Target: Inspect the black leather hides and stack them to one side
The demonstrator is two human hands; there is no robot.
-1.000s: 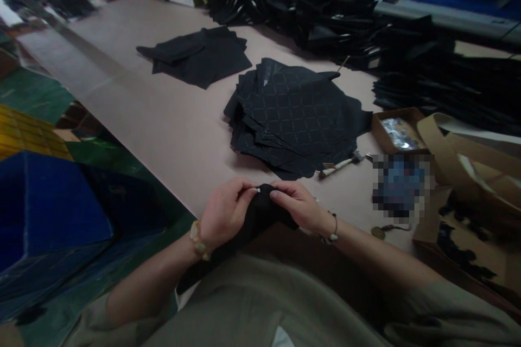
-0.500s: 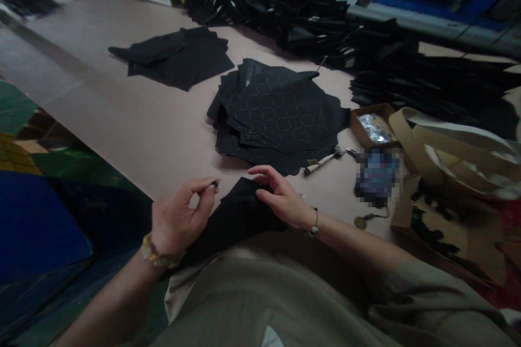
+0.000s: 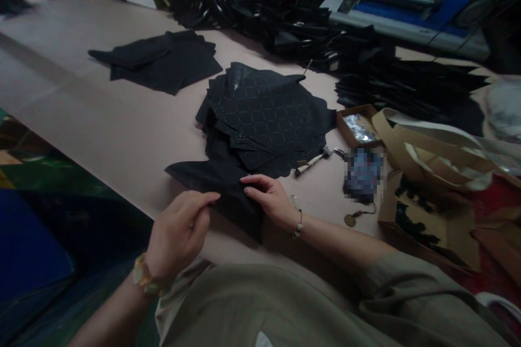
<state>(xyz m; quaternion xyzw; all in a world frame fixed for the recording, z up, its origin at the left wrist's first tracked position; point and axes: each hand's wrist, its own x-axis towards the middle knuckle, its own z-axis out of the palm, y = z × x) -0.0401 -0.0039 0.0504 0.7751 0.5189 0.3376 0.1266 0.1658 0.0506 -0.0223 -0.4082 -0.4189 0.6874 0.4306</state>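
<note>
A flat black sheet piece, fabric or leather, is held up just above the table's near edge, its long tip pointing left. My right hand pinches it by its right side between thumb and fingers. My left hand is closed in a pinch, with its fingertips in front of the sheet piece. What those fingers hold now is hidden, and I cannot tell whether they touch the sheet. Just beyond my hands lies a pile of similar black pieces, the top one marked with a diamond grid.
A second black stack lies farther left. To the right are a hammer, a box of shiny small parts, a pixelated object, beige strips and a carton of small black parts. Dark bundles line the back.
The black sheet piece has been turned, so its tip now extends left past my left hand. The small black bit seen in my left fingertips no longer shows. The view has shifted slightly right.
</note>
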